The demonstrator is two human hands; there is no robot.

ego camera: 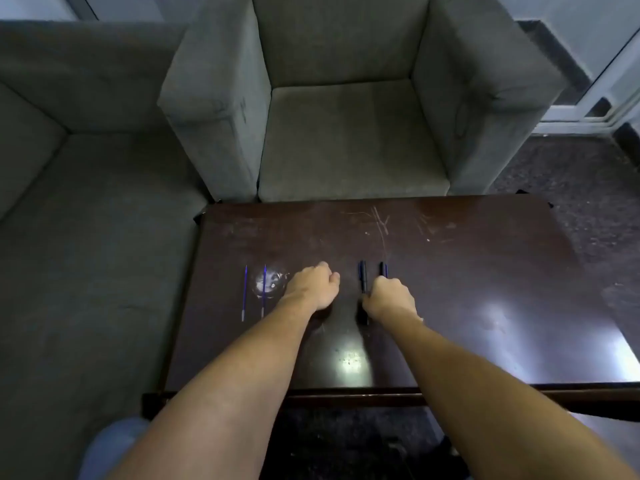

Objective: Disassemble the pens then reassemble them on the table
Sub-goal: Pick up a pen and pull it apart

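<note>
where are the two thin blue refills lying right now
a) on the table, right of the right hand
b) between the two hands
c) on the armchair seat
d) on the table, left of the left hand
d: both blue refills lie side by side on the dark table, out past the left hand, while the black pen barrels sit by the right hand.

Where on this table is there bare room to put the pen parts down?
The table's right half beyond the black pen barrels is bare, as is the far strip near the armchair. The middle is crowded: blue refills, left hand, right hand.
</note>
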